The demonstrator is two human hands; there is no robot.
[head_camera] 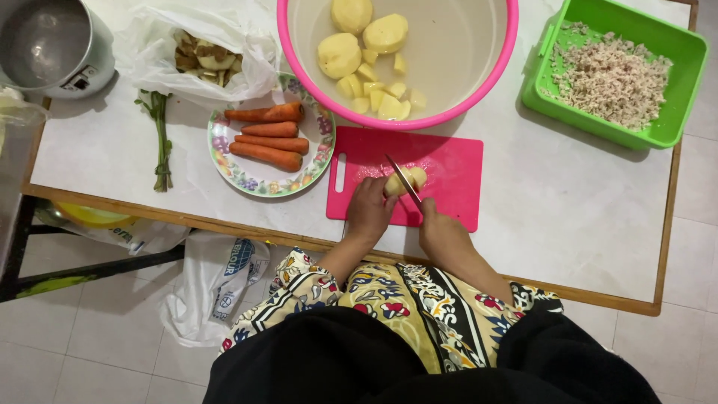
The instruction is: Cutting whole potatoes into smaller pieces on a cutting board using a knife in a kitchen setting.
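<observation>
White tabletop with a wooden edge runs across in front of me, set over pale floor tiles where a crumpled plastic bag (213, 280) lies by my patterned lap. Nearest on the table (568, 217) is the pink cutting board (449, 176), and both my hands work on it. My left hand (369, 211) is curled with the fingers pressed down on a peeled potato (407, 179), holding it against the board. My right hand (443, 236) is closed around the handle of a knife (402, 178), whose blade slants across the potato and touches it. Just left of the board stands a flowered plate (262, 183) carrying four carrots (269, 142), and farther left a bundle of green stems (161, 138) lies on the table. Beyond the board, touching its far edge, sits a big pink basin (464, 105) holding three whole peeled potatoes and a heap of potato chunks (378, 93). Right of it is a green tub (673, 112) of pale minced bits. At the far left, a clear bag of peelings (206, 56) overlaps the plate's rim, beside a metal pot (52, 45).
</observation>
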